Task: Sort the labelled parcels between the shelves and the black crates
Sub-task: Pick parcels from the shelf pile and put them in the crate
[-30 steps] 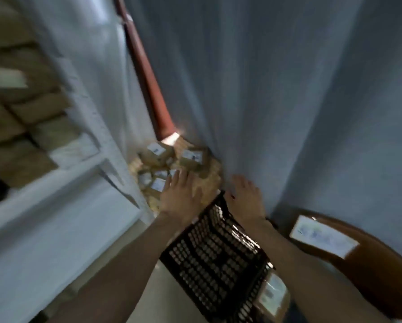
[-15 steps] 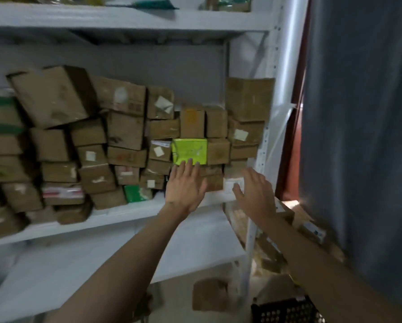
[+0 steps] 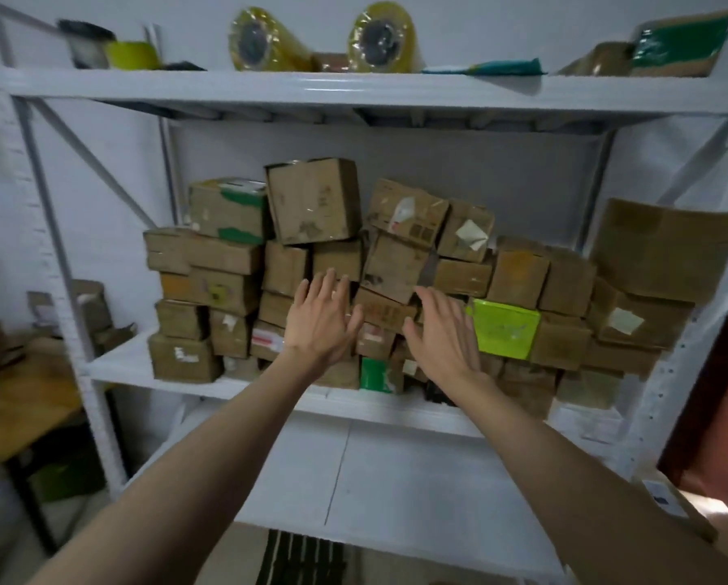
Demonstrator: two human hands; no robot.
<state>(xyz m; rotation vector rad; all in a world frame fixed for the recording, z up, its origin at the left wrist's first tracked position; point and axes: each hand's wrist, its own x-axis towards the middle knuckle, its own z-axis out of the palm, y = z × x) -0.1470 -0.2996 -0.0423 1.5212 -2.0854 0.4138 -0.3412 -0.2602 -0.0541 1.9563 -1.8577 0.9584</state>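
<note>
Both hands are raised at the front of the parcel stack (image 3: 396, 280) on the middle shelf (image 3: 121, 367), fingers straight and spread, holding nothing. The left hand (image 3: 322, 320) sits before the small boxes left of centre. The right hand (image 3: 442, 335) is just left of the green parcel (image 3: 503, 329). Whether either palm touches the cardboard cannot be told.

The parcels are small taped cartons, likely light and stiff, with dry faces that should not slip. The stack is loose, though: several upper boxes sit tilted (the big one (image 3: 313, 200) at the top leans on its neighbours), so pulling a low box risks a slide. Best hold is a palm on each side of one box, drawn straight toward the near edge.

Room is fair. There is a gap above the stack under the top shelf (image 3: 354, 92), and bare board at the shelf's left end. The lower shelf (image 3: 396, 479) is bare in front, and a black crate (image 3: 301, 557) shows at the near floor.
</note>
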